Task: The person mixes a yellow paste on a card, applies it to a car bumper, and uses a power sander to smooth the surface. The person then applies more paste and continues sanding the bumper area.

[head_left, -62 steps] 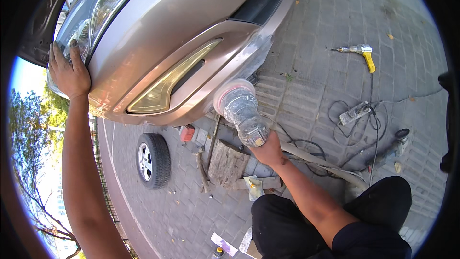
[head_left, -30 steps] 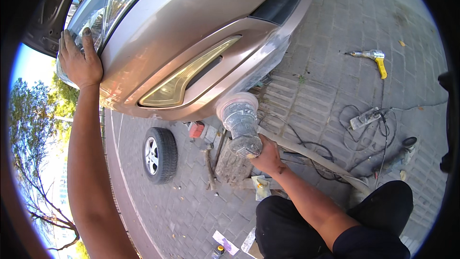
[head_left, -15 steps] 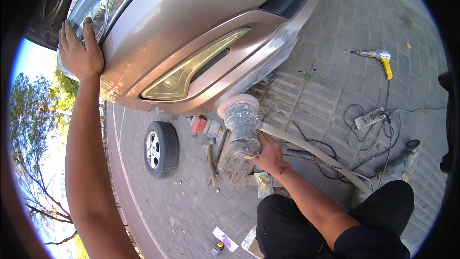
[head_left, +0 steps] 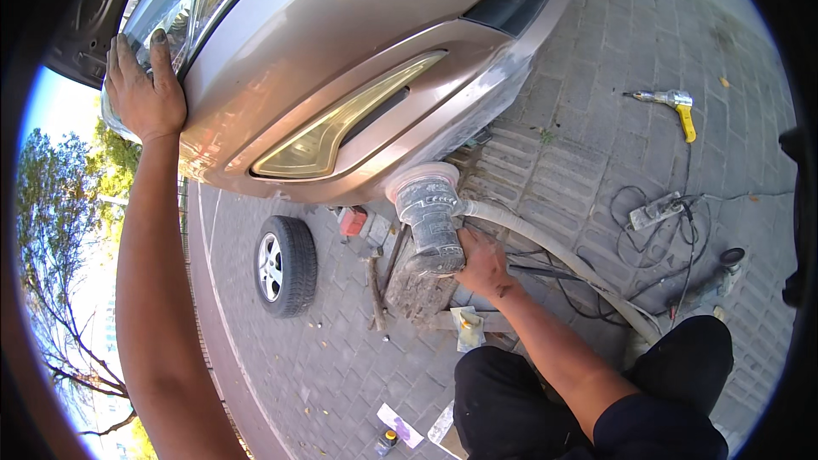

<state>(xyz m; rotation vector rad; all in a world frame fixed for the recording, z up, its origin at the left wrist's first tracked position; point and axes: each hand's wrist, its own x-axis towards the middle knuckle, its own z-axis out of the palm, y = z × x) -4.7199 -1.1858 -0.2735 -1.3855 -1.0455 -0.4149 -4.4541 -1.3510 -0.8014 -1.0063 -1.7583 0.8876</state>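
My left hand [head_left: 146, 98] lies flat with its fingers stretched out on the headlight [head_left: 166, 25] and bumper corner of a bronze car [head_left: 341, 8]. My right hand [head_left: 484, 264] wraps round the rear of a dusty grey power sander [head_left: 429, 215]. The sander's round pinkish pad [head_left: 423, 172] meets the lower edge of the bumper, below the yellowish fog lamp [head_left: 319, 138]. A pale, scuffed patch [head_left: 477, 104] runs along that lower edge. From the sander's side a grey hose [head_left: 550, 245] curves down toward my knees.
A loose wheel [head_left: 287, 266] stands on the paving at left, near a red object [head_left: 353, 221]. Under the sander sits a rough block [head_left: 417, 294]. To the right are a yellow-handled heat gun [head_left: 673, 102], a power strip [head_left: 656, 211], tangled cords and another dusty tool [head_left: 724, 277].
The sander and my right hand have shifted slightly upward along the bumper's lower edge, and the hose bends more. My left hand has stayed in place.
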